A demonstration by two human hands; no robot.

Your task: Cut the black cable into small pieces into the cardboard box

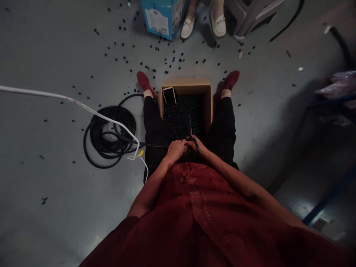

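My left hand [176, 150] is closed around the end of a black rubber hose or strip [154, 145], which runs left across my thigh to a coil [112, 135] on the floor. In my right hand [197, 144] I hold scissors [190, 126], blades pointing away from me; whether they are parted is hard to tell. Both hands meet over the near edge of a cardboard box [209, 107] between my legs. Many small black cut pieces [183, 115] lie in it. A phone [169, 95] leans in its far left corner.
Loose black pieces are scattered on the floor beyond the box. A white cable [91, 110] hangs across the left side. Ahead are a blue carton [158, 20], another person's shoes [218, 26] and a plastic stool [247, 16]. A blue metal frame [330, 196] stands at right.
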